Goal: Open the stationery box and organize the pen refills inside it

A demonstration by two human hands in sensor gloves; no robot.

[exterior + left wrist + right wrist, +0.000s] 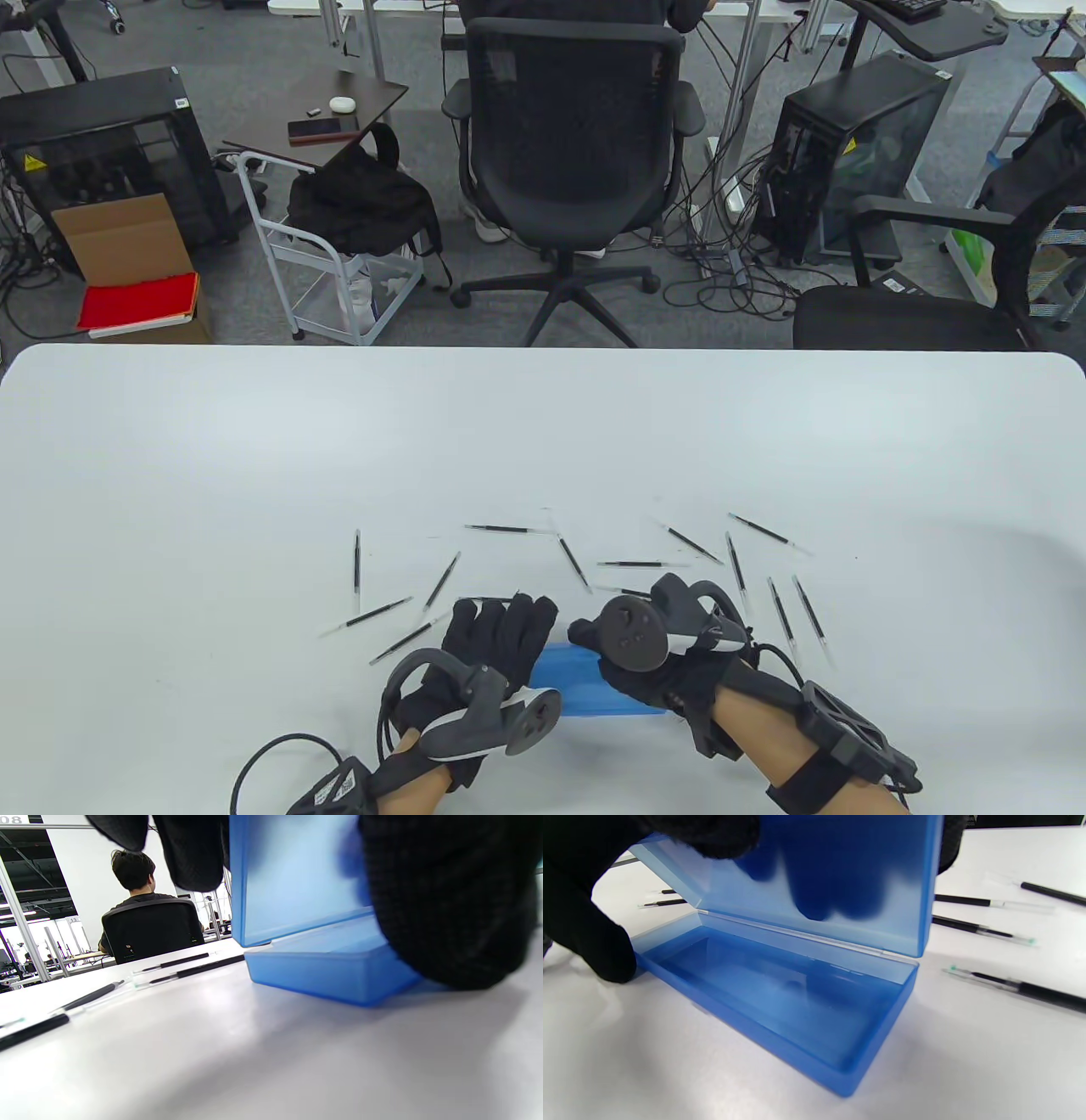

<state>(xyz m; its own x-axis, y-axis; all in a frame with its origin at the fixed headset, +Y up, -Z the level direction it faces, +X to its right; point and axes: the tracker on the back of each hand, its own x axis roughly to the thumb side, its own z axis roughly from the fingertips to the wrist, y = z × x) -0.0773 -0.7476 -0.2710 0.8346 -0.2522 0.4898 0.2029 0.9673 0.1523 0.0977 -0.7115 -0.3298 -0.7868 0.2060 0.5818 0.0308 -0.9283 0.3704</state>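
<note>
- Box (780, 1018), translucent blue, sits near the table's (254, 441) front edge, lid (840, 878) raised.
- Left hand (488, 649) grips its left end; right hand (670, 654) pinches the lid's edge.
- Pen refills (356, 570) lie scattered just beyond both hands.

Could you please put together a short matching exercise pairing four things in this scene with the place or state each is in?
Things:
1. stationery box
2. lid
3. pen refills
4. office chair

Places or states:
A. scattered loose on the white table
B. on the floor beyond the table's far edge
C. raised on its hinge, gloved fingers on it
D. resting on the table, nothing inside

Pairs: 1-D, 2-C, 3-A, 4-B
</note>
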